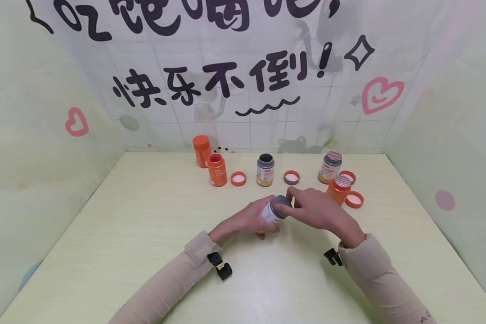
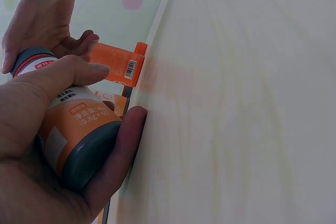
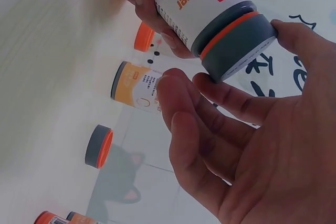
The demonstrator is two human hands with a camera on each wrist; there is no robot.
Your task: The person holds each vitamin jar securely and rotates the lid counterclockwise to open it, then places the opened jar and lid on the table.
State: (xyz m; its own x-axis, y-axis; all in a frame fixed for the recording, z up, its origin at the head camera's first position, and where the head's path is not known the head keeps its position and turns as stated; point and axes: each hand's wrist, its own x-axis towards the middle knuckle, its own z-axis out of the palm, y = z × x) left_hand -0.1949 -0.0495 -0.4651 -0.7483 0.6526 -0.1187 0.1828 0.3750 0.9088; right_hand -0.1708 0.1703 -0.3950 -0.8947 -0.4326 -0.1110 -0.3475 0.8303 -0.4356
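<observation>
Near the middle of the surface (image 1: 146, 225), in the head view, the left hand (image 1: 254, 217) is holding a tilted bottle (image 1: 271, 213) in a curled grip; room is stretching wide to the left edge (image 1: 80, 216), but an orange bottle (image 1: 337, 193) is standing near the right hand (image 1: 317, 208). In the left-wrist view, the thumb (image 2: 68, 72) is crossing the tilted bottle. In the right-wrist view, the right grip is narrowly pinching the cap (image 3: 236, 48).

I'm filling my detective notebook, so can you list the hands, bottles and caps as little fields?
Left hand: holds a tilted bottle
Right hand: pinches its grey cap
Leftmost: lidded orange bottle
Mouths uncovered: open orange bottle, open grey bottle
Tops sealed, caps off: sealed orange bottle, sealed grey bottle
Loose caps: four, lying on the table
</observation>
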